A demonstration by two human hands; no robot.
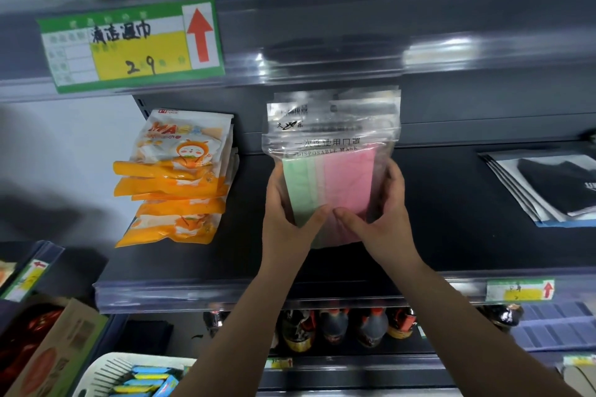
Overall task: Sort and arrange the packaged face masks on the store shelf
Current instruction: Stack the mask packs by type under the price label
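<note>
A small stack of clear zip bags of disposable masks (335,151), showing green and pink masks inside, stands upright on the dark middle shelf (451,235). My left hand (287,213) grips its lower left edge and my right hand (374,213) grips its lower right edge, thumbs on the front. To the left lies a leaning pile of orange mask packs (180,184). At the far right lies a stack of black-and-white mask packs (541,187).
A green and yellow price label with a red arrow (129,45) hangs on the upper shelf edge. Dark sauce bottles (351,329) stand on the shelf below. A white basket (106,367) and a cardboard box (54,342) sit at lower left.
</note>
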